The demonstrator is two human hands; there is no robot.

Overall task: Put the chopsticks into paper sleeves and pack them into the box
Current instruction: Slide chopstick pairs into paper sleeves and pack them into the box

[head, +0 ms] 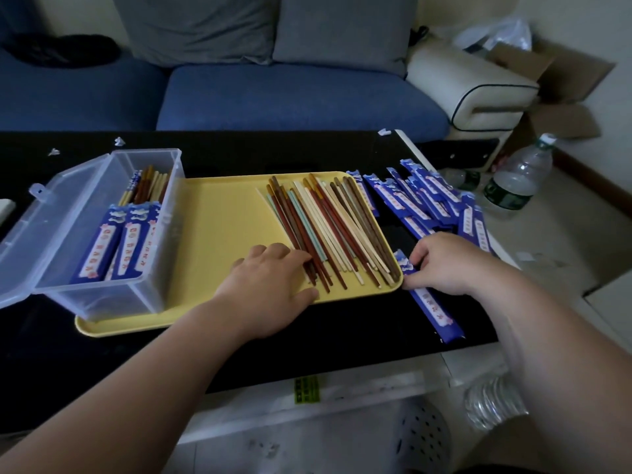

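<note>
Loose chopsticks (328, 224) in brown, cream and pale green lie fanned on the right half of a yellow tray (222, 213). My left hand (270, 285) rests on the tray, its fingertips on the near ends of the dark brown chopsticks. My right hand (448, 261) pinches the top of one blue paper sleeve (432, 307) lying on the black table beside the tray's right edge. A heap of blue sleeves (424, 196) lies further back right. The clear plastic box (113, 234), lid open, stands on the tray's left end and holds sleeved chopsticks.
The black table (239, 350) ends just right of the sleeves. Plastic water bottles (516, 176) stand on the floor to the right. A blue sofa with grey cushions (297, 94) runs behind the table. Cardboard boxes (561, 83) sit at the far right.
</note>
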